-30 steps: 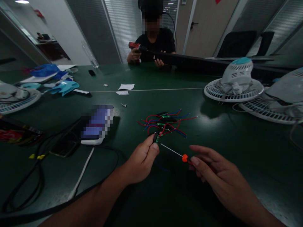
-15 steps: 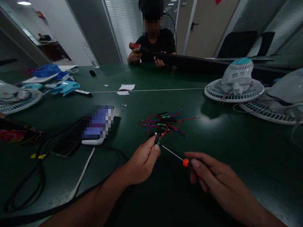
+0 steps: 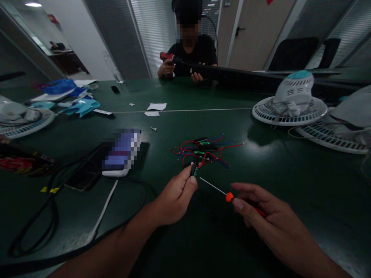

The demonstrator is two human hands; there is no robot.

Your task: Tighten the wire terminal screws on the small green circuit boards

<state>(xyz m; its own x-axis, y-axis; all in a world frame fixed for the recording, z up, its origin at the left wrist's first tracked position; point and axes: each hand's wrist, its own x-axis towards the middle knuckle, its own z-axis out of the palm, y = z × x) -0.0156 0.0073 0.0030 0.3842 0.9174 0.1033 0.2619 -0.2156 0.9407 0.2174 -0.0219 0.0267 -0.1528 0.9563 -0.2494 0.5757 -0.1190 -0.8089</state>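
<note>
My left hand (image 3: 176,199) pinches a small black and green circuit part (image 3: 193,169) between thumb and fingers, just above the dark green table (image 3: 261,181). My right hand (image 3: 266,220) grips a thin screwdriver with an orange collar (image 3: 229,197); its metal shaft points left and its tip sits close to the part. Just beyond both hands lies a small heap of similar parts with red and blue wires (image 3: 205,151).
A white device with a cable (image 3: 121,154) and black cords (image 3: 52,216) lie to the left. White fan halves (image 3: 290,104) stand at the right, another fan grille (image 3: 23,119) at the far left. Across the table a person holds a red power tool (image 3: 168,58). Paper scraps (image 3: 156,107) lie mid-table.
My right hand with the screwdriver dipped back a little, then came forward again toward the part. My left hand barely moved.
</note>
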